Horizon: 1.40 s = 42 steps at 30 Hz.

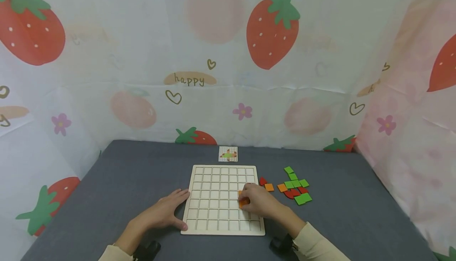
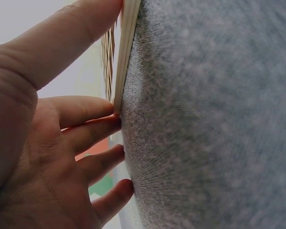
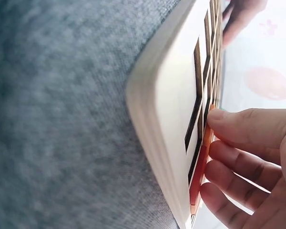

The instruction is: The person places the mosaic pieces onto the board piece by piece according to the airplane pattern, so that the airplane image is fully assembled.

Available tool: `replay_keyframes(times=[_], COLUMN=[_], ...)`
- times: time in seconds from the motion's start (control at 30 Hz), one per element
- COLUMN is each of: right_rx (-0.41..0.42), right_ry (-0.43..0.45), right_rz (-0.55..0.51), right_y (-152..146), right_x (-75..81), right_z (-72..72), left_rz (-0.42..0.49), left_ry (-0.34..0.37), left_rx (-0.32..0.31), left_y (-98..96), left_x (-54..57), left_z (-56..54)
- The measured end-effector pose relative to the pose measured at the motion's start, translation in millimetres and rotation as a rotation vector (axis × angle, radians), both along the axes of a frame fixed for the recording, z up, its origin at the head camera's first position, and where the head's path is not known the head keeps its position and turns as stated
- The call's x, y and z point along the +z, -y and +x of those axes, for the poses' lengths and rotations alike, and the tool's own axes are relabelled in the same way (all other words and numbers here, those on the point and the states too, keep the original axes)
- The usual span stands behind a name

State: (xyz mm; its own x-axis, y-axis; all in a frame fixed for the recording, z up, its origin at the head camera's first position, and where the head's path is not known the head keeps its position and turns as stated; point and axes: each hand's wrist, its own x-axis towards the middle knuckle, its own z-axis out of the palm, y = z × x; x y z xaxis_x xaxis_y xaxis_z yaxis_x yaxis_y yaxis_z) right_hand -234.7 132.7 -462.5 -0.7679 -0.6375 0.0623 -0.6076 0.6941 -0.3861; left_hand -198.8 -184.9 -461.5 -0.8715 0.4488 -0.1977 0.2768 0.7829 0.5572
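Note:
A pale wooden grid board (image 1: 210, 214) lies flat on the grey table. Against its left edge rests my left hand (image 1: 167, 209), fingers spread and fairly straight; in the left wrist view the thumb and fingertips touch the board's side (image 2: 126, 52). Over the right part of the grid, my right hand (image 1: 261, 199) has its bent fingers and thumb at an orange tile (image 1: 244, 203). From the right wrist, the thumb tip meets an orange edge (image 3: 211, 125), and a red tile surface (image 3: 197, 179) shows beside the other fingertips. My hand partly hides these tiles.
Right of the board lie loose orange tiles (image 1: 268, 187), green tiles (image 1: 303, 199) and red pieces (image 1: 263, 181), several overlapping. A small pattern card (image 1: 228, 154) lies behind the board. A strawberry-print cloth (image 1: 228, 110) hangs along the table's back and sides.

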Motion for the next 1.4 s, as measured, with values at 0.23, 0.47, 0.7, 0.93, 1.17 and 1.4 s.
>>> replay_keyframes(times=[0.23, 0.47, 0.7, 0.93, 1.17, 1.4], right_rx=[0.006, -0.016, -0.111, -0.171, -0.215, -0.262], right_ry=[0.045, 0.077, 0.086, 0.068, 0.033, -0.001], right_rz=[-0.03, -0.088, -0.091, -0.09, -0.071, -0.069], right_y=[-2.0, -13.0, -29.4, -46.8, -68.5, -88.7], right_x=[3.8, 8.3, 14.6, 21.6, 26.1, 23.0], right_z=[-2.0, -6.5, -14.0, -25.4, -40.6, -55.1], left_rz=[0.001, -0.003, 0.002, 0.007, -0.003, -0.002], left_ry=[0.0, -0.003, -0.004, -0.01, -0.006, -0.007], left_rx=[0.004, 0.003, 0.003, 0.002, 0.008, 0.011], left_y=[0.7, 0.0, 0.2, 0.1, 0.7, 0.4], left_x=[-1.3, -0.6, -0.1, 0.5, -1.8, -0.7], left_z=[-0.8, -1.3, -0.5, 0.9, 1.3, 1.1])
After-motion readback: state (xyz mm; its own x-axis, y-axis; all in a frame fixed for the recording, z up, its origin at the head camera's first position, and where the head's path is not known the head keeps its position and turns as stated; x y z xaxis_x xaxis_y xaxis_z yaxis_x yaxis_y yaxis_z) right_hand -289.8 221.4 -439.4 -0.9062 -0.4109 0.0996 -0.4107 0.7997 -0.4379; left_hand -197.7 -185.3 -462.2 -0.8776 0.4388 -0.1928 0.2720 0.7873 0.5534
